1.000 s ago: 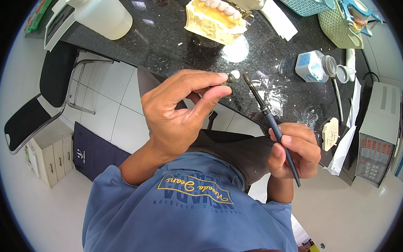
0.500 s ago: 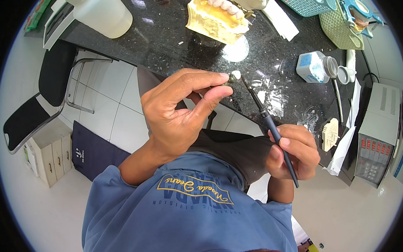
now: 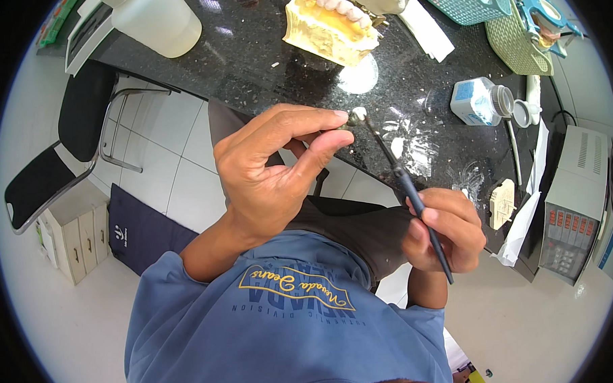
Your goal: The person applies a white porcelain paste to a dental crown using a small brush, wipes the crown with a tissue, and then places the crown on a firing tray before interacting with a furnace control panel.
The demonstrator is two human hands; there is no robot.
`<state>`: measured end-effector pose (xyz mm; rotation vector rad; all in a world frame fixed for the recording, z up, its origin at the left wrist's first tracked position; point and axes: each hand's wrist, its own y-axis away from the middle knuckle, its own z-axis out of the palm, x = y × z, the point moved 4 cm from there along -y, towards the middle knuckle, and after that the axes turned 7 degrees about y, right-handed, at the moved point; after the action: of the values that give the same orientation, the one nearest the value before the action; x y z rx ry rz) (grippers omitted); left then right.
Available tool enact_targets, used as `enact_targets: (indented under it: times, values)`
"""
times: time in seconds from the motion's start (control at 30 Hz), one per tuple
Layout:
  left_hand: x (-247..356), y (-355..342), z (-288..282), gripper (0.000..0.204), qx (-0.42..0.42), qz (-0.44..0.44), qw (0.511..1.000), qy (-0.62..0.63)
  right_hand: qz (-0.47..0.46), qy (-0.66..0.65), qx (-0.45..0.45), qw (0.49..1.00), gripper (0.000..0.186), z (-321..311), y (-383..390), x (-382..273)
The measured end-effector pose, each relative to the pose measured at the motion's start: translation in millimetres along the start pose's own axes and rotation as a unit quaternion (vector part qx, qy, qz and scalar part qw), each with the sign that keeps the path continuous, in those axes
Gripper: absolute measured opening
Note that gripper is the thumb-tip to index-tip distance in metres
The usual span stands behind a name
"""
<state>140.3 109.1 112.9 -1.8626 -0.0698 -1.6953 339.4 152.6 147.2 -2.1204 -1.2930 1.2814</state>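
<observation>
My left hand (image 3: 272, 166) is closed, pinching a small dull metal piece with a white cap (image 3: 356, 117) between thumb and index finger. My right hand (image 3: 443, 230) grips a slim dark brush (image 3: 408, 184), whose fine tip touches or almost touches the white cap. Behind them on the black speckled worktop (image 3: 262, 78) stands a yellow dental model (image 3: 327, 34) with pale teeth. To the right, an open jar (image 3: 474, 102) lies beside its loose lid (image 3: 523, 113), with white powder smears (image 3: 413, 150) nearby.
A plastic jug (image 3: 155, 24) stands back left; baskets (image 3: 458, 4) and white strips (image 3: 426, 32) back right. A beige block (image 3: 501, 205) and paper (image 3: 517, 241) lie at the right, beside a grey machine (image 3: 569, 213). A black chair (image 3: 43, 180) stands left.
My right hand has shifted slightly left, bringing the brush tip onto or very near the white-capped piece. My left hand has barely moved.
</observation>
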Motion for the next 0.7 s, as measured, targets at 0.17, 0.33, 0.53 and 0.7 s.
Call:
enact_targets:
  times: [0.17, 0.33, 0.53, 0.7]
  values:
    - [1.7, 0.1, 0.0, 0.018, 0.008, -0.009, 1.0, 0.019, 0.033, -0.056, 0.089, 0.994, 0.021, -7.3, 8.6, 4.7]
    - [1.0, 1.8, -0.7, 0.018, 0.016, -0.014, 0.999, 0.028, 0.012, -0.045, 0.051, 0.998, 0.023, -8.5, 5.5, 3.4]
    - [-0.8, 2.7, -0.4, 0.019, 0.015, -0.012, 0.999, 0.032, -0.007, -0.041, 0.033, 0.999, 0.024, -2.2, 2.5, 1.1]
    - [-1.4, 2.3, 0.0, 0.019, 0.015, -0.005, 0.999, 0.031, -0.009, -0.039, 0.022, 0.999, 0.023, -0.3, 1.2, 1.4]
